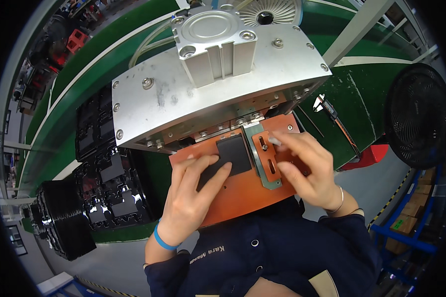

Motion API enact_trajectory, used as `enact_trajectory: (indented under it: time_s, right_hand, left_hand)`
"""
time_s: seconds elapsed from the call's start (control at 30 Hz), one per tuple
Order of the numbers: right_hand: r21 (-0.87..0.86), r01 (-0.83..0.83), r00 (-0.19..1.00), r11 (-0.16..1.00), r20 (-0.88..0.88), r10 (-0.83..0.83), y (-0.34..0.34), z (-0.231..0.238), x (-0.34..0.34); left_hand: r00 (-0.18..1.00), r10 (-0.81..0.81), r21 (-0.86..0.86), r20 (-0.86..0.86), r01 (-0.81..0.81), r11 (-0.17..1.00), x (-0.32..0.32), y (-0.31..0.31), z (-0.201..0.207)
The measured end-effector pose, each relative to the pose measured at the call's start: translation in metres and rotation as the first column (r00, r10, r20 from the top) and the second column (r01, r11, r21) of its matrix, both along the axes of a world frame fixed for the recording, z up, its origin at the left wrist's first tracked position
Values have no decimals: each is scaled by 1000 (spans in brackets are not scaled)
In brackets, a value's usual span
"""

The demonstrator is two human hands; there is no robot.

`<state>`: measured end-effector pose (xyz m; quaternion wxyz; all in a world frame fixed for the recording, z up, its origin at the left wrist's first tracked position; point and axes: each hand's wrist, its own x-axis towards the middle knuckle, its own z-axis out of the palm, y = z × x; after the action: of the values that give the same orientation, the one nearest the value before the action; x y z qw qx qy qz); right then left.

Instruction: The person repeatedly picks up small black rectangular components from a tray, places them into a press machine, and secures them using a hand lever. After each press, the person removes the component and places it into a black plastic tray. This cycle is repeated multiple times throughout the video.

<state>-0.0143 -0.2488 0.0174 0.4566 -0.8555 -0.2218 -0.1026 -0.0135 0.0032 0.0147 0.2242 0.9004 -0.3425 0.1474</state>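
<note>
Two bare hands at work over an orange board, smooth and flat, dark specks on its face. Left hand: fingers spread and bent, index and thumb tips apart on the black block; not closed around it. Block is thin, matt, straight-edged; lies on the board toward its far edge, lower left portion under the hand. Right hand: curved, thumb and index well parted, beside the orange bracket. Small whitish piece at the index fingertip; cannot tell if held, worn or fixed. Bracket has long rounded slots and a screw; sits on a grey-green strip with clipped near corners, just right of the block.

Edges and room: metal housing, brushed and smudged, overhangs the board's far edge, so space there is low. Near edge lies close to the dark shirt. Left of the board, a narrow strip of green tabletop, then glossy, moulded black trays. Right of the board, more bare green, with a thin rod and a caliper toward the tabletop's right edge.
</note>
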Motion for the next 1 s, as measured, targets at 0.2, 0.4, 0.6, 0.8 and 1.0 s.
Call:
enact_trajectory:
  time_s: [0.2,0.4,0.6,0.8,1.0]
  right_hand:
    - [303,-137,855,943,-445,268,17,11,14]
    - [185,-286,902,940,-279,330,22,10,14]
    - [-96,-513,810,853,274,518,29,6,2]
    - [-170,84,891,982,454,2,-12,4,11]
    - [-527,656,714,541,198,-672,-174,-96,11]
  left_hand:
    - [973,-36,71,228,21,997,-18,-4,7]
    - [995,-45,-292,-84,19,956,-18,21,0]
    - [187,-631,-658,-753,-226,718,-2,31,9]
    - [225,-661,-668,-716,-494,556,-4,39,-7]
    - [465,-504,-677,-728,-604,421,5,16,6]
